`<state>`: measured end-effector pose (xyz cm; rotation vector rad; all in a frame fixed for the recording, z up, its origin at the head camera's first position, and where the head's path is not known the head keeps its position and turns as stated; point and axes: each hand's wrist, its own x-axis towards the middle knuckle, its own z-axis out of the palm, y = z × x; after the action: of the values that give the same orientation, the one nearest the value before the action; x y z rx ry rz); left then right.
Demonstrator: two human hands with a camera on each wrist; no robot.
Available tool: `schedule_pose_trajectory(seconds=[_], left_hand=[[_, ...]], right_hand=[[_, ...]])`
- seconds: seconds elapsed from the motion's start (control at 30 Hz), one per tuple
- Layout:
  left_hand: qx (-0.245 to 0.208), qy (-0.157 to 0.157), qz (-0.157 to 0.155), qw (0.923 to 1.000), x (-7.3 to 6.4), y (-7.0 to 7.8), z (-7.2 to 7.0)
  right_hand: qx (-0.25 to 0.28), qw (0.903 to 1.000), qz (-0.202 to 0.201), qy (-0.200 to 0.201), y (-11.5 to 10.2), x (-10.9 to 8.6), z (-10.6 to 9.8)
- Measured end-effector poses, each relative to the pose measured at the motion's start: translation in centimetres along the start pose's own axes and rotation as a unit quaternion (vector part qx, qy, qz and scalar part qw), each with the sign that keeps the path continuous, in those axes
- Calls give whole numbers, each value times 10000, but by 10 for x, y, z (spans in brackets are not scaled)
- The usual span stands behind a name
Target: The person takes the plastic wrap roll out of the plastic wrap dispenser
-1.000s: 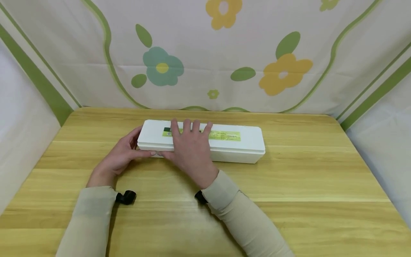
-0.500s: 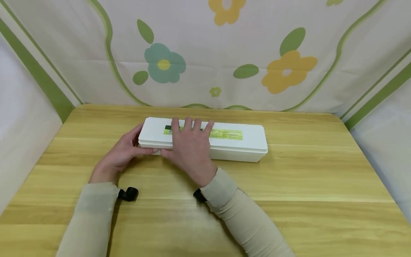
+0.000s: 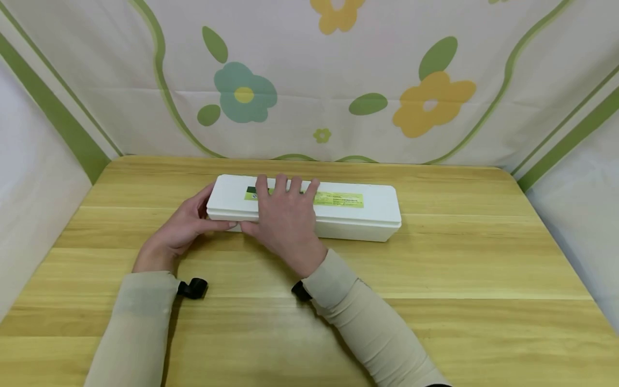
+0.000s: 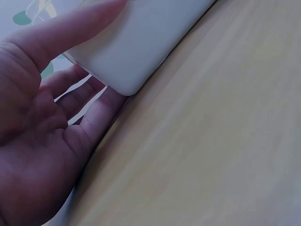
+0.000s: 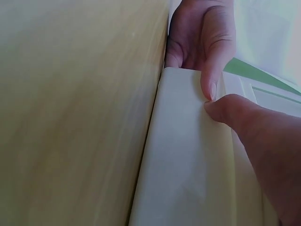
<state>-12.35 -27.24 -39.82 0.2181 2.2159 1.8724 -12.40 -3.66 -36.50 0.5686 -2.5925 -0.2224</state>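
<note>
A long white lidded box (image 3: 360,230) lies lengthwise on the wooden table, with a yellow-green label (image 3: 340,199) on its lid (image 3: 382,204). At its left end my left hand (image 3: 181,231) grips the corner: the thumb lies along the front wall, and the fingers reach behind the end. My right hand (image 3: 290,223) spans the lid left of centre, fingers spread to the far edge and partly covering the label. In the right wrist view, the right thumb (image 5: 230,110) presses the front wall just under the lid's rim, its tip meeting the left thumb (image 5: 214,75). The lid sits on the box.
The wooden table (image 3: 464,258) extends around the box on all sides. Behind it hangs a white curtain (image 3: 300,64) with printed flowers, and similar cloth flanks both sides. Black wrist mounts (image 3: 193,288) stick out at the sleeve cuffs.
The head view has shifted slightly, so everything sits a little higher in it. Both hands keep their places on the box, and the lid stays on.
</note>
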Motion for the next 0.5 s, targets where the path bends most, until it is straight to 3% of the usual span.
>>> schedule_pose_trajectory(seconds=[0.37, 0.5], left_hand=[[264, 152, -71, 9995, -3, -2, -1], [268, 105, -64, 9996, -3, -1, -2]], right_hand=[[354, 9974, -139, -609, 7, 4, -7], [579, 9966, -136, -562, 10, 5, -9]])
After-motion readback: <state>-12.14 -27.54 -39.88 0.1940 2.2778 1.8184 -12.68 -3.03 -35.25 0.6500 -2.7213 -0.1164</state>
